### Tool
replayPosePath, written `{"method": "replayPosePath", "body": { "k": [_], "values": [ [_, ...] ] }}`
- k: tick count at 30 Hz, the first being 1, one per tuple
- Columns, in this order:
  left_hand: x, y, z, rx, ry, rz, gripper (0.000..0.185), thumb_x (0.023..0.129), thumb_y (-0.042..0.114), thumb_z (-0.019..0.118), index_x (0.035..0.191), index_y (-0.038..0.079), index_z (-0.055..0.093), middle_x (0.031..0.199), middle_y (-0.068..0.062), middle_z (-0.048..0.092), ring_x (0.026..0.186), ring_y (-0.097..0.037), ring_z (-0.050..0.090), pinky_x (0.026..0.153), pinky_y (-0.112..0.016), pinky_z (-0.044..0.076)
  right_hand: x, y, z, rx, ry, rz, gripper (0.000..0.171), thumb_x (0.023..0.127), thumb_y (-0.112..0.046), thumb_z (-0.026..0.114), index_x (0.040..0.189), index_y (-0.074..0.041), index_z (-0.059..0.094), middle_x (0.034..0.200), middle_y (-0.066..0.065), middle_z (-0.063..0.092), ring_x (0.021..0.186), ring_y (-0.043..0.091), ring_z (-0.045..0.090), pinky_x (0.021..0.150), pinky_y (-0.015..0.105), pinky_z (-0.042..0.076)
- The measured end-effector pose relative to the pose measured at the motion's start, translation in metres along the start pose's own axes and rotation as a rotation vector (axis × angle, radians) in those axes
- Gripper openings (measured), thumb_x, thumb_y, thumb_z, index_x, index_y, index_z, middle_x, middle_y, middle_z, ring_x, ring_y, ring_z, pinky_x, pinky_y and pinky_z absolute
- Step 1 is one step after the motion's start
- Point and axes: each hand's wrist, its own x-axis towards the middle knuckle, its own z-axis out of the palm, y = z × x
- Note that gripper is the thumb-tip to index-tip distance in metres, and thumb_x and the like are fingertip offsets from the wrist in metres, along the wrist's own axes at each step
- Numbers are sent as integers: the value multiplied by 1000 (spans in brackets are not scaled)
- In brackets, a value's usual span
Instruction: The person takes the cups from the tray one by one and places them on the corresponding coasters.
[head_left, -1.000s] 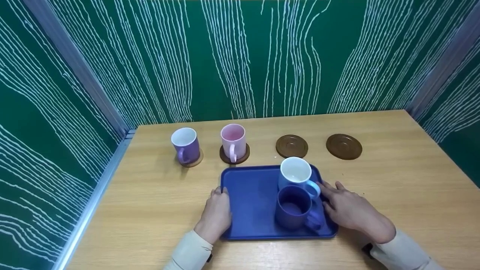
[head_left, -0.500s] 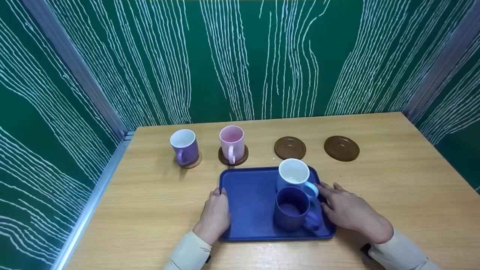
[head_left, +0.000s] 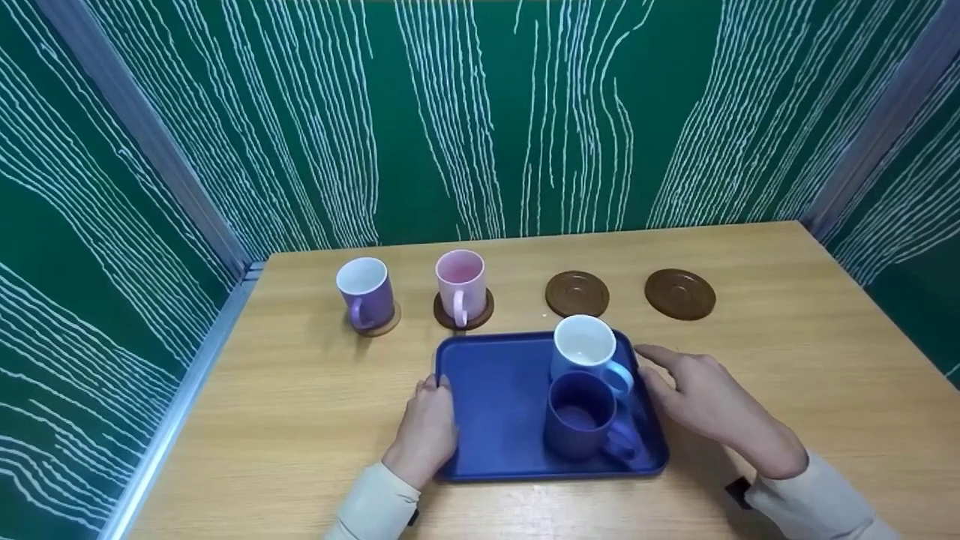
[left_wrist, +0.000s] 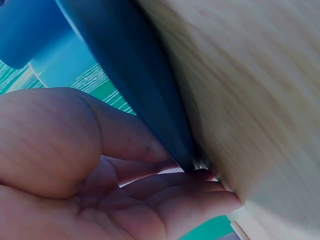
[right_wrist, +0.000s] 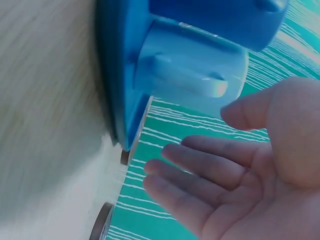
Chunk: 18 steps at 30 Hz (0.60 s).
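I see the light blue ceramic mug (head_left: 586, 351) at the far right of the dark blue plastic tray (head_left: 491, 405), handle toward the right hand (head_left: 701, 397), open and nearest; left hand (head_left: 427, 431) rests flat against the tray's left edge.

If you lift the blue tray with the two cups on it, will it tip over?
Maybe a little. Both cups, the light blue cup and the dark blue cup, stand on the right half of the tray, so that side is probably heavier. The tray looks stiff, so it should not bend. Its smooth surface might let cups slide.
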Motion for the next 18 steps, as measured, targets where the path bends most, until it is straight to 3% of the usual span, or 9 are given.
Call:
{"method": "replayPosePath", "body": {
  "k": [2,5,11,18],
  "values": [
    [0,0,0,-3,-2,-1,53,87,-3,72,133,-21,55,130,-38,58,113,-50,64,94,-51,57,0,-1,1,36,42,-17,43,107,-27,57,142,-2,61,104,17,74,94,31,74,80,49,60],
    [0,-1,0,-10,-12,-12,53,87,-3,72,134,-20,55,132,-38,58,116,-52,63,97,-52,56,1,-2,4,93,104,-45,39,105,-25,60,137,-3,65,130,19,70,107,35,73,88,55,59],
    [0,-1,-1,2,-13,-2,55,85,-3,73,133,-21,55,132,-39,58,120,-51,61,98,-50,56,3,-5,9,176,142,-60,32,104,-24,63,128,-5,71,121,13,75,96,25,77,80,41,63],
    [0,-1,0,31,6,21,57,83,-2,76,132,-21,56,130,-39,59,121,-52,61,97,-50,56,2,-5,13,220,116,-62,32,104,-25,63,127,-5,72,121,13,74,100,25,76,82,39,62]
  ]
}}
